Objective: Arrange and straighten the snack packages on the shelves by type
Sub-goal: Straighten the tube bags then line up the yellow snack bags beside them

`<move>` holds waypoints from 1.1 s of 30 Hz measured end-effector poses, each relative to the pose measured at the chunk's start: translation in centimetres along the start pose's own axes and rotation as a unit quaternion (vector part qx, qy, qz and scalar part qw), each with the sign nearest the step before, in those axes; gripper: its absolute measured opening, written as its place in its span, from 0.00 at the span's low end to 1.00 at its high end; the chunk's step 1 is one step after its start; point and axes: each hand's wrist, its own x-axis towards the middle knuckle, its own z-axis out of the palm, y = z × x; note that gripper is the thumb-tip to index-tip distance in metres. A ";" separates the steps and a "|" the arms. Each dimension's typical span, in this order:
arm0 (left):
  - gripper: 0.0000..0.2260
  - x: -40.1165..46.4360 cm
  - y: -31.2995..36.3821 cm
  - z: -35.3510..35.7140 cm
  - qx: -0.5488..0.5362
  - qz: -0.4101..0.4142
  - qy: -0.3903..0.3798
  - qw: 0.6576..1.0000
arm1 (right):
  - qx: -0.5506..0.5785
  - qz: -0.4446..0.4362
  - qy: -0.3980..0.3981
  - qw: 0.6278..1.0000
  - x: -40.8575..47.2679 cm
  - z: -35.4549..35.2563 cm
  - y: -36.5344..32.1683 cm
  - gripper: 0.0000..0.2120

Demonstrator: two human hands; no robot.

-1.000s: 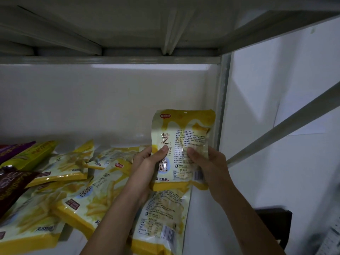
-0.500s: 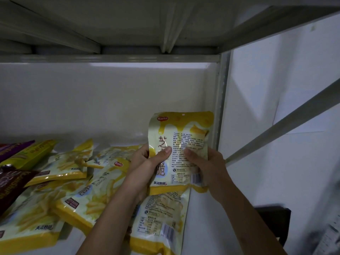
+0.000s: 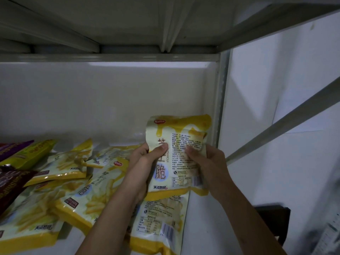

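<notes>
Here both forearms reach up into the shelf bay. The left hand (image 3: 141, 166) and the right hand (image 3: 206, 162) grasp one yellow snack package (image 3: 179, 155) upright by its sides, thumbs pressed on its printed face, near the shelf's right post (image 3: 221, 100).
</notes>
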 end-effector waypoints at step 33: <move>0.23 0.6 -0.5 -0.7 0.107 -0.005 -0.054 0.993 | 0.005 0.022 -0.019 1.000 -0.3 0.4 -0.7 0.09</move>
